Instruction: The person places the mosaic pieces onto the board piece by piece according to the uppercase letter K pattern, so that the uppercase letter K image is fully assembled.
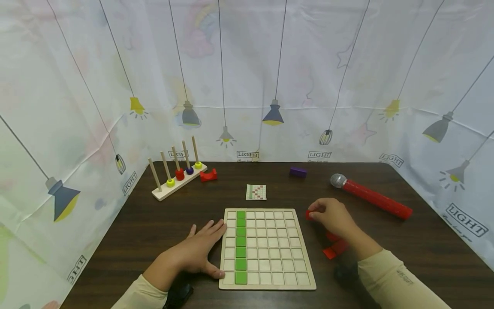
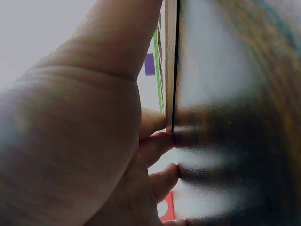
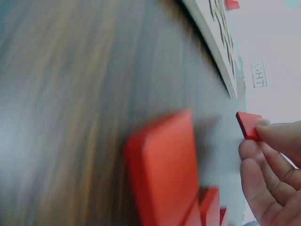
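A wooden grid board (image 1: 274, 256) lies on the dark table, its second column from the left filled with green tiles (image 1: 241, 242). My left hand (image 1: 197, 250) rests with spread fingers against the board's left edge; the left wrist view shows its fingertips at that edge. Right of the board, my right hand (image 1: 331, 216) pinches a small red tile (image 3: 248, 125) between thumb and fingers, raised off the table. Several red tiles (image 1: 336, 248) lie below that hand, partly hidden by it in the head view and close up in the right wrist view.
A small pattern card (image 1: 256, 192) lies behind the board. Further back are a peg stand (image 1: 179, 182) with coloured beads, a red arched block (image 1: 209, 175), a purple block (image 1: 298, 172) and a red microphone (image 1: 372, 196) at the right. A patterned curtain surrounds the table.
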